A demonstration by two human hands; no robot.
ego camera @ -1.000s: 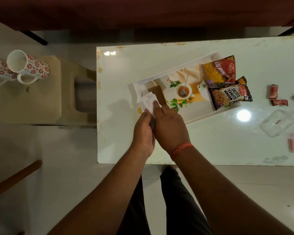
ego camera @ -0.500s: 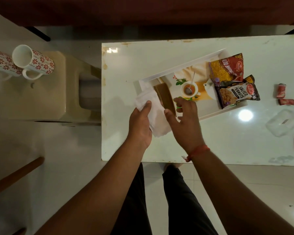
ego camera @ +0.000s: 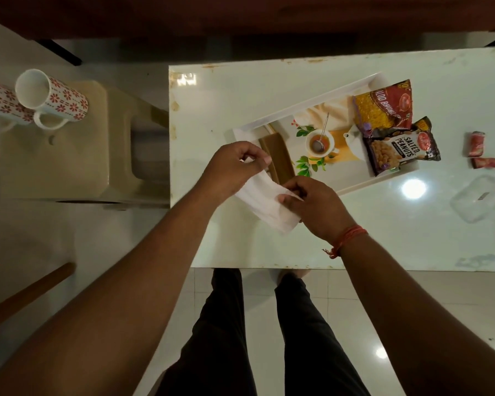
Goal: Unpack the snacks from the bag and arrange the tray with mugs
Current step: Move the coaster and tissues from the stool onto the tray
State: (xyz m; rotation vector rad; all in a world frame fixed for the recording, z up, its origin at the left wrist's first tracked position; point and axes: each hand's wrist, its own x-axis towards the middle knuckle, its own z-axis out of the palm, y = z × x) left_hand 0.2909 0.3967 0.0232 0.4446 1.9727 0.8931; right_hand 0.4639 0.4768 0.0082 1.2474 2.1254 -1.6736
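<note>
We are holding a white bag [ego camera: 265,200] stretched between our hands, above the near-left part of the white table [ego camera: 269,90], just in front of the tray's near corner. Our left hand [ego camera: 229,167] is pinching the bag's upper end between thumb and curled fingers, and our right hand [ego camera: 312,204] is pinching the lower end the same way, so both are gripping the same flat, limp piece of plastic. An orange thread is sitting around the right wrist.

Just beyond the bag, the printed tray [ego camera: 306,104] is lying at a slant on the table, its picture showing a teacup and leaves. At the tray's far right end two snack packets are resting: a red and yellow packet [ego camera: 383,107] and, overlapping its near edge, the salted peanuts packet [ego camera: 400,147].

Further right on the table we are seeing two small red wrapped sweets [ego camera: 477,144], a clear plastic lid [ego camera: 477,201] and a pink thing at the frame edge, too cropped to name.

Well apart to the left, two white mugs [ego camera: 50,95] with red flower prints are standing on a beige stool [ego camera: 69,167].
</note>
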